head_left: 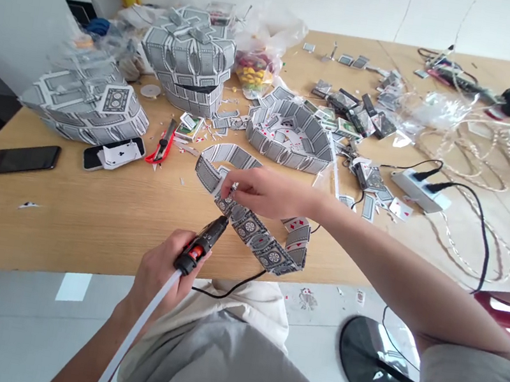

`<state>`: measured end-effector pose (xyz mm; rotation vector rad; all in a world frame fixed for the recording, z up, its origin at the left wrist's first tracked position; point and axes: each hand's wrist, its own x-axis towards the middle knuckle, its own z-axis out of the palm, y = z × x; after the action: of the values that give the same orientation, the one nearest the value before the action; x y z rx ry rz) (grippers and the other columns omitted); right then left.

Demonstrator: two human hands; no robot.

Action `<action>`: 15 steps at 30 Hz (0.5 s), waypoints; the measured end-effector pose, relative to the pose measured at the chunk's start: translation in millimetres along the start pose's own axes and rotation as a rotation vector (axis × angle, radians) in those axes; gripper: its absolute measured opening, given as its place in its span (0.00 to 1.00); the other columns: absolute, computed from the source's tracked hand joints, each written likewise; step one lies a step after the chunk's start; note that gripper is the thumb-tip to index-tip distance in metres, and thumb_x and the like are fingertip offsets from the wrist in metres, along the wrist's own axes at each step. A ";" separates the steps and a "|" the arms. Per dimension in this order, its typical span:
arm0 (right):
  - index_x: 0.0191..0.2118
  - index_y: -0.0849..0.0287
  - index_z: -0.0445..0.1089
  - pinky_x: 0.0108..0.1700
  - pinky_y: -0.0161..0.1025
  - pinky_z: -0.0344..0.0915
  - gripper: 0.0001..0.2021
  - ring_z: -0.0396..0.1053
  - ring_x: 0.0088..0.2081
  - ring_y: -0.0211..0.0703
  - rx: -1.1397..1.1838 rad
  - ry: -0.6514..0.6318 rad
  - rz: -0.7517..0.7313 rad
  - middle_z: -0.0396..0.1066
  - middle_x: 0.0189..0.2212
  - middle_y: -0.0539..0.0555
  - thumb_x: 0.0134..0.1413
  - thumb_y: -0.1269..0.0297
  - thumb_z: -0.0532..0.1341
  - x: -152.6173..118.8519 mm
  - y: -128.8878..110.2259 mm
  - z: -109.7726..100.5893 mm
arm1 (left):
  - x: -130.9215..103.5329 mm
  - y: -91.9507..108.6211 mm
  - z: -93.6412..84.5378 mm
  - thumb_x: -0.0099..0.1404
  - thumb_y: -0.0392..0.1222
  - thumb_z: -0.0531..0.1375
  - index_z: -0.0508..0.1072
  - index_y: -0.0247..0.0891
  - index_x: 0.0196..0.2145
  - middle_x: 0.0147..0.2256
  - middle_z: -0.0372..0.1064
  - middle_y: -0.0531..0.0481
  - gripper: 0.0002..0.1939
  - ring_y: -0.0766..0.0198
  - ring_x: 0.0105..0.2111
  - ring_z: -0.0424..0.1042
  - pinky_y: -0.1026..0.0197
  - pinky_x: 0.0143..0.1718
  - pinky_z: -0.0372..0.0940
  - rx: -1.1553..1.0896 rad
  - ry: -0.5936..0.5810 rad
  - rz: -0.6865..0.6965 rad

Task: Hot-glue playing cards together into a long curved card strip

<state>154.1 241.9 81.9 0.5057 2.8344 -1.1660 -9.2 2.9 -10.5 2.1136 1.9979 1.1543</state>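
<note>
My left hand (157, 275) is wrapped round a black hot glue gun (207, 239), with a long white glue stick (141, 325) running out of its back end. The gun's nozzle meets a curved band of folded playing cards (250, 224) near the table's front edge. My right hand (267, 192) comes over the band from the right, its thumb and fingers pinched on the band's wall just above the nozzle. Part of the band is hidden behind that hand and forearm. Grey card backs and some red-suited faces show along it.
Behind the band stands a heart-like card box (291, 148). Larger card-built boxes (186, 57) sit at the back left. A red utility knife (162, 144), phones (18, 160), a power strip (422, 190) with black cables and looped rope (472, 167) lie about the table.
</note>
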 end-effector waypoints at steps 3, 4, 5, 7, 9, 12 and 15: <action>0.48 0.60 0.80 0.40 0.37 0.59 0.14 0.68 0.34 0.38 0.007 -0.026 -0.036 0.79 0.39 0.53 0.65 0.74 0.57 2.1 -0.3 -2.3 | 4.1 0.7 3.4 0.77 0.41 0.62 0.67 0.38 0.56 0.43 0.78 0.44 0.14 0.58 0.36 0.80 0.63 0.36 0.70 0.044 0.002 0.070; 0.48 0.60 0.81 0.40 0.37 0.59 0.15 0.68 0.34 0.38 0.009 -0.036 -0.043 0.79 0.39 0.52 0.65 0.75 0.57 2.8 -1.0 -3.5 | 5.5 1.0 4.1 0.77 0.40 0.62 0.67 0.38 0.56 0.43 0.78 0.44 0.14 0.58 0.36 0.79 0.62 0.36 0.70 0.056 0.006 0.078; 0.48 0.60 0.81 0.40 0.37 0.58 0.15 0.67 0.34 0.38 0.012 -0.044 -0.045 0.79 0.38 0.52 0.65 0.75 0.58 3.6 -2.0 -4.8 | 6.9 1.3 4.5 0.77 0.40 0.62 0.67 0.38 0.56 0.43 0.78 0.44 0.14 0.58 0.36 0.79 0.62 0.36 0.69 0.065 0.008 0.080; 0.48 0.60 0.82 0.40 0.37 0.58 0.15 0.67 0.34 0.38 0.021 -0.052 -0.033 0.79 0.37 0.52 0.64 0.75 0.58 4.9 -4.0 -7.4 | 9.3 2.0 4.8 0.76 0.39 0.62 0.67 0.38 0.56 0.44 0.77 0.44 0.14 0.58 0.36 0.79 0.62 0.36 0.69 0.070 0.009 0.077; 0.48 0.61 0.82 0.39 0.38 0.58 0.16 0.67 0.33 0.39 0.030 -0.059 -0.022 0.79 0.34 0.52 0.63 0.75 0.59 5.7 -5.6 -9.7 | 11.3 2.7 5.0 0.76 0.39 0.63 0.67 0.39 0.56 0.44 0.77 0.44 0.14 0.58 0.36 0.79 0.63 0.36 0.69 0.067 0.011 0.072; 0.49 0.62 0.82 0.39 0.37 0.58 0.16 0.68 0.32 0.39 0.054 -0.072 -0.014 0.76 0.29 0.51 0.64 0.75 0.58 6.1 -6.9 -11.6 | 13.7 4.0 6.1 0.76 0.40 0.63 0.67 0.39 0.56 0.44 0.77 0.45 0.15 0.60 0.36 0.79 0.64 0.37 0.69 0.053 0.025 0.078; 0.51 0.62 0.82 0.38 0.37 0.58 0.16 0.68 0.30 0.38 0.070 -0.079 0.014 0.75 0.28 0.50 0.65 0.74 0.58 5.7 -6.3 -11.4 | 16.0 5.3 7.6 0.76 0.40 0.64 0.67 0.38 0.57 0.44 0.76 0.45 0.15 0.60 0.38 0.80 0.64 0.39 0.70 0.037 0.040 0.093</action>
<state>147.7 247.3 93.5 0.4710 2.7277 -1.2573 -2.2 19.3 -5.6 2.2417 1.9714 1.1904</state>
